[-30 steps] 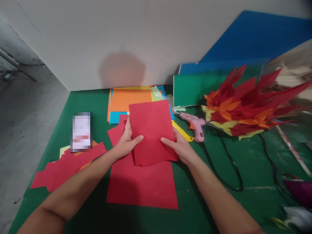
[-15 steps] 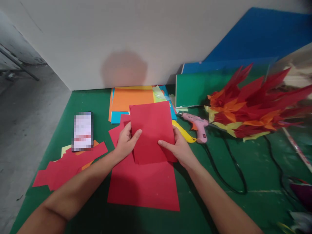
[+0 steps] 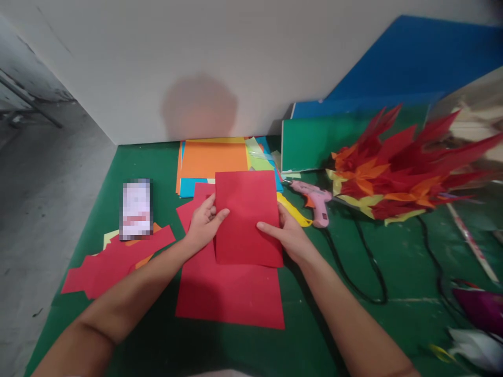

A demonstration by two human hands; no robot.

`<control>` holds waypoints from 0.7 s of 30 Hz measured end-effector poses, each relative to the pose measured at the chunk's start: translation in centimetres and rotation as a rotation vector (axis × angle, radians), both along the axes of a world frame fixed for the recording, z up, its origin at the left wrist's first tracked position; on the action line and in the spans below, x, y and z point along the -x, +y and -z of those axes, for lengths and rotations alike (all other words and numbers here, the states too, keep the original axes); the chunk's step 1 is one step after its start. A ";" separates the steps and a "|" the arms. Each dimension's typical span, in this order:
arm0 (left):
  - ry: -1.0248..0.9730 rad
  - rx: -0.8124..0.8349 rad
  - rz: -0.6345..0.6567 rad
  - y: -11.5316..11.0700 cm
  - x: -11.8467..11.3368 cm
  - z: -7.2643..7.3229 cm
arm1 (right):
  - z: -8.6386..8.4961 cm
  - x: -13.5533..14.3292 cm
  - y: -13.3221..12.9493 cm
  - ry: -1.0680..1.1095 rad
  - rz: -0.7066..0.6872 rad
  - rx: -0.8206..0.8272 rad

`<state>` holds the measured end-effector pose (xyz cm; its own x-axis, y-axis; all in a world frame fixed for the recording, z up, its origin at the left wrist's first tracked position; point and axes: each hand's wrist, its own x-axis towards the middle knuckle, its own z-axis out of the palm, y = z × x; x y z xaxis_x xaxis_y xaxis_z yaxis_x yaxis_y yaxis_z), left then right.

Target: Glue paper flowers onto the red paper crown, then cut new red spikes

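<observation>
Between my hands is a piece of red paper [image 3: 247,209], raised over the table with its short edges at top and bottom. My left hand [image 3: 206,222] pinches its left edge, thumb on the front and fingers behind. On the right edge, my right hand [image 3: 291,233] grips it the same way, its fingertips mostly hidden behind. Under it lies a larger red sheet [image 3: 231,298], flat on the green table. Another red piece [image 3: 188,212] pokes out to the left, partly covered by my left hand and the held paper.
Stacked orange paper [image 3: 214,159] lies against the white board. A pink glue gun [image 3: 314,199] with a black cord and a yellow-handled tool [image 3: 293,209] sit at right. Beyond is a red-orange paper flame cluster [image 3: 393,173]. At left, a phone [image 3: 136,209] rests by red paper scraps [image 3: 113,267].
The held red paper has squared up: edges that showed offset at its left and bottom now line up. My view has shifted slightly. Both hands keep their hold.
</observation>
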<state>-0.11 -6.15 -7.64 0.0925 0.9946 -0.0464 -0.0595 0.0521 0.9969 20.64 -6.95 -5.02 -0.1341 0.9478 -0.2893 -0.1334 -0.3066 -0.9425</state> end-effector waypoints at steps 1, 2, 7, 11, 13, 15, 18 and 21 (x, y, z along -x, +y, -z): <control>0.028 0.012 -0.018 0.0 0.1 0.1 | 0.0 0.0 0.0 -0.008 0.002 -0.002; 0.053 0.019 -0.035 0.0 0.1 0.2 | 0.0 0.1 -0.1 -0.015 0.006 -0.009; 0.032 -0.013 -0.016 0.0 -0.1 -0.3 | 0.3 0.1 -0.2 -0.075 0.004 -0.040; 0.002 -0.026 0.021 -0.2 -0.4 -1.0 | 0.3 0.2 -0.2 -0.124 -0.008 -0.047; 0.008 -0.007 0.032 -0.3 -0.4 -1.2 | 0.3 0.2 -0.2 -0.152 -0.007 -0.050; 0.032 -0.008 0.023 -0.2 -0.2 -1.2 | 0.3 0.4 -0.3 -0.179 -0.006 -0.054; 0.153 -0.022 -0.036 -0.1 0.3 -1.4 | 0.4 0.6 -0.3 -0.205 -0.006 -0.071; 0.271 0.040 -0.119 -0.2 0.9 -1.9 | 0.7 0.7 -0.4 -0.240 -0.022 -0.097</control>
<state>-0.99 -6.38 -5.72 -0.0458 0.9946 -0.0932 0.2001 0.1005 0.9746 19.97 -7.30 -5.69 -0.0931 0.9704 -0.2229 0.1037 -0.2132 -0.9715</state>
